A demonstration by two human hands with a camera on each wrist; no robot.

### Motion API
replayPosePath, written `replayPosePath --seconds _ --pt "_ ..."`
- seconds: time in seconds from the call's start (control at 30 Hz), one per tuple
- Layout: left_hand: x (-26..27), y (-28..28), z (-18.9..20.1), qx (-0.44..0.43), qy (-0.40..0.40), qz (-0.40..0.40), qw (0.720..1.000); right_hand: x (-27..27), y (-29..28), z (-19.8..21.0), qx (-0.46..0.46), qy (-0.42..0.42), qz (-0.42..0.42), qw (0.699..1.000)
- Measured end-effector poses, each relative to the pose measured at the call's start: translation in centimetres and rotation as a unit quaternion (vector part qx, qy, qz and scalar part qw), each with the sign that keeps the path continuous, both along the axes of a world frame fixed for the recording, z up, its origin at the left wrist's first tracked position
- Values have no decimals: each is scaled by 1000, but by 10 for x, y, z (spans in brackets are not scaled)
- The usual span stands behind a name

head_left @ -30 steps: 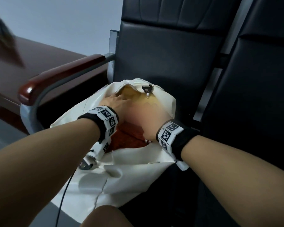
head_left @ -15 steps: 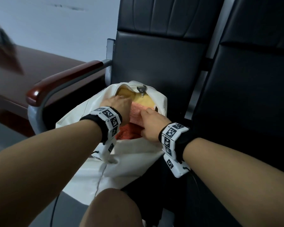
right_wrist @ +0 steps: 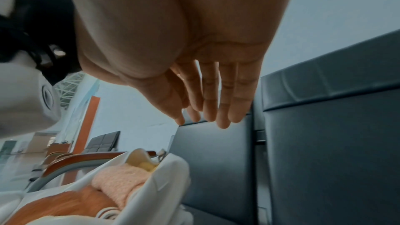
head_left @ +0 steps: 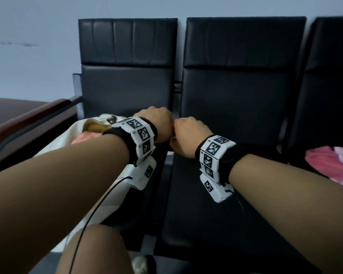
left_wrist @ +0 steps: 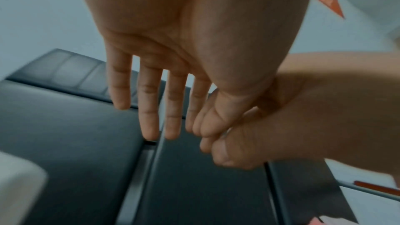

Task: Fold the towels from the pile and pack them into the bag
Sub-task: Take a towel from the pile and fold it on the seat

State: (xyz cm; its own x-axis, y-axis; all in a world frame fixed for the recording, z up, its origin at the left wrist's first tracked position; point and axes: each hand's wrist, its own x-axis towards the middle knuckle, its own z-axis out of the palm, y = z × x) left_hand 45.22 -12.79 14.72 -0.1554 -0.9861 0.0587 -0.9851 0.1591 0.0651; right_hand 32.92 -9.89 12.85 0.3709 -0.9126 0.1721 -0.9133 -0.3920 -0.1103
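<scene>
The white bag (head_left: 71,139) lies open on the left black seat. Folded towels sit inside it: a yellow one (head_left: 93,126) at the back, a pink one (head_left: 83,138), and an orange one (right_wrist: 65,203) nearest me. My left hand (head_left: 156,123) and right hand (head_left: 188,133) hover side by side above the gap between the left and middle seats, to the right of the bag. In the wrist views the left hand (left_wrist: 160,109) and the right hand (right_wrist: 207,105) have straight, relaxed fingers and hold nothing. A pile of pink and red towels (head_left: 329,165) lies on the far right seat.
Three black padded chairs stand in a row against a pale wall. A wooden armrest (head_left: 28,119) borders the bag's left side, with a brown table (head_left: 8,107) beyond it. My knee (head_left: 93,250) and a black cable (head_left: 91,214) are below the left arm.
Both hands have come out of the bag and risen to the right, over the gap between the seats. The head view has swung right, bringing the towel pile into sight.
</scene>
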Motion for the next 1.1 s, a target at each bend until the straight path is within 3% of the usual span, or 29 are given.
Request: replayPosePath --seconds 0.23,0.6,0.9,1.1 --pt "-136 13 -2 22 2 -107 994 -124 29 -9 4 -46 -125 991" --pt "-333 52 -91 106 36 -234 966 -303 97 -95 49 -78 -321 943" --pt "-427 67 -161 162 27 -298 940 -394 125 -157 82 -98 -403 906" --pt "-454 73 -188 195 30 -333 922 -418 122 -173 119 -76 -404 904"
